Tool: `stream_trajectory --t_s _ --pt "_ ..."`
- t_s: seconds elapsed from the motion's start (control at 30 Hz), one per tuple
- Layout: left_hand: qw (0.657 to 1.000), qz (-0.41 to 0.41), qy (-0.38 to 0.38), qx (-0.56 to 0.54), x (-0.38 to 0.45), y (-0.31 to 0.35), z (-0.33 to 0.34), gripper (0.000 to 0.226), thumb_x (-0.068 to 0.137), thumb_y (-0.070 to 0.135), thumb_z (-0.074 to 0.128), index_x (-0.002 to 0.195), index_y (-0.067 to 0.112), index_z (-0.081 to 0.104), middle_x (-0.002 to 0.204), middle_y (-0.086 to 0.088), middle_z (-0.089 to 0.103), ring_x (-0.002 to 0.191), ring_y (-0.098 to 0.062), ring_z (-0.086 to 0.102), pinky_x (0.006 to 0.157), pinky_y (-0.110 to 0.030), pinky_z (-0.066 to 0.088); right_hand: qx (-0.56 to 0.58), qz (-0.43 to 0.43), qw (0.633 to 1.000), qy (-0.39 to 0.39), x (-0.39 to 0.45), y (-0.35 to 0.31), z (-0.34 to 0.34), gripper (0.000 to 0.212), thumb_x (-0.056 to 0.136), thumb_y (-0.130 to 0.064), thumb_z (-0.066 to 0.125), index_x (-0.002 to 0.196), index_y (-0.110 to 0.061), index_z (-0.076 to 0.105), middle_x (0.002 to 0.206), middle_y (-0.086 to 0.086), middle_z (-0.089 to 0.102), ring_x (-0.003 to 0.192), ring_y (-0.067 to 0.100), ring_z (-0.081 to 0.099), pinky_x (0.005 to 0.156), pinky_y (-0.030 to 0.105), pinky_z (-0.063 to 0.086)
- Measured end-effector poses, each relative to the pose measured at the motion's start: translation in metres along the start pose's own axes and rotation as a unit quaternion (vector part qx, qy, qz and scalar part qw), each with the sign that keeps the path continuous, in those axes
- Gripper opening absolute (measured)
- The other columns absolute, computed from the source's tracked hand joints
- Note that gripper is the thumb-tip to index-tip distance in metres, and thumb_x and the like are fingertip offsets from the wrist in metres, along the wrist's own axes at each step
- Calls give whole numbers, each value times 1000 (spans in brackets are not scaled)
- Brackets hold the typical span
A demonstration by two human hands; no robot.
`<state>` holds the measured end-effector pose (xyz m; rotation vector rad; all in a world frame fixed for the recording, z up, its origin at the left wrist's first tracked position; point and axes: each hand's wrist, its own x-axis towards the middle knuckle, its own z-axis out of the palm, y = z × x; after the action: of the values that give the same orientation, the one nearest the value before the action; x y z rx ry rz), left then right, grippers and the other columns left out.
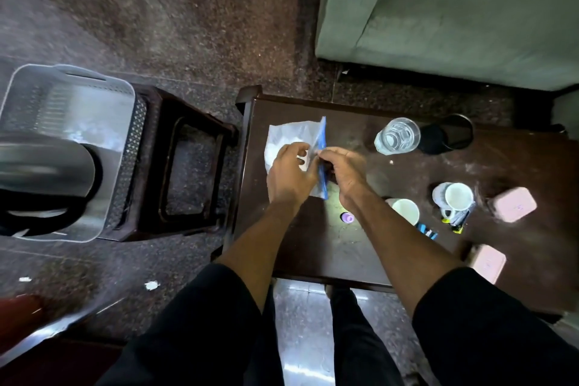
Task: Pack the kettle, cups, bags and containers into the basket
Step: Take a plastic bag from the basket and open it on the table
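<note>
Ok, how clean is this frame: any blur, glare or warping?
Head view: kettle and pink containers smeared by motion blur; both hands on the bag fairly sharp; wide-angle bending at the edges; glare on the floor below the table.

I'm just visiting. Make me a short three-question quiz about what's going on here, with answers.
1. True or false: the kettle is already in the basket.
2. Both hands are on which thing? A) the glass B) the clear bag C) a pink container
3. Fill in: two white ____ stand on the table.

Key:
1. True; it sits inside, at the left.
2. B; the left hand and right hand pinch the bag near its blue strip.
3. cups; one lies partly behind the right forearm.
</note>
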<state>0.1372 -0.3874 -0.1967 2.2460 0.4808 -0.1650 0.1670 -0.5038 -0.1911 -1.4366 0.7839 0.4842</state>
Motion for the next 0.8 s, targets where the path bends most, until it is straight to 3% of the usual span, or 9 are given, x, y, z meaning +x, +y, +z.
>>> stream_trajectory --t_s 0.17,0.27,0.37,0.47,0.53,0.63,0.7,0.8 --pt "999 -40 17 -32 -1 -3 8 14 94 27 68 107 27 73 102 7 71 89 -17 71 80 -38 59 -10 -51 999 -17 0 10 3 7 88 -11 79 83 -7 78 74 8 76 61 12 67 55 23 54" --pt "992 -97 51 -60 0 -5 9 9 94 23 66 100 25 74 99 6 75 91 -19 72 82 -37 58 -69 -107 991 49 1 15 5 10 86 -14 80 82 -6 78 77 13 77 65 16 68 67 36 60" --pt "985 -129 68 -93 0 -8 8 11 98 22 61 97 23 72 99 3 75 89 -20 69 82 -34 56 -261 -187 935 153 1 13 2 12 79 -20 81 86 -20 71 76 -7 72 71 14 67 80 43 58" --pt "986 -119 63 -95 0 -12 8 14 102 25 57 98 21 69 96 3 74 85 -19 66 78 -32 51 -373 -264 863 214 -6 11 -1 39 72 -11 76 103 -26 58 99 -7 61 92 18 61 90 42 43" --pt "989 -96 59 -94 0 -13 8 14 103 23 56 98 18 68 97 3 73 84 -17 63 77 -30 49 -369 -337 845 190 -9 12 0 38 72 4 64 103 -18 57 104 -2 56 96 22 57 83 40 47" --pt "992 -61 52 -93 0 -12 8 13 102 19 59 98 13 70 98 4 74 85 -17 64 76 -31 49 -411 -365 833 64 -11 15 8 24 79 8 58 89 -10 71 95 5 65 86 26 62 72 42 52" --pt "994 -54 53 -77 -2 -11 8 13 103 21 57 99 15 69 102 6 73 88 -18 66 74 -33 49 -404 -339 849 39 -7 19 14 22 82 5 62 87 -9 78 90 6 74 83 26 69 73 37 54" --pt "995 -66 72 -32 -7 -9 8 16 105 31 44 99 25 58 104 10 66 87 -16 62 71 -35 45 -287 -204 933 78 6 25 21 25 84 5 58 88 -8 80 89 9 78 86 28 74 83 40 59"
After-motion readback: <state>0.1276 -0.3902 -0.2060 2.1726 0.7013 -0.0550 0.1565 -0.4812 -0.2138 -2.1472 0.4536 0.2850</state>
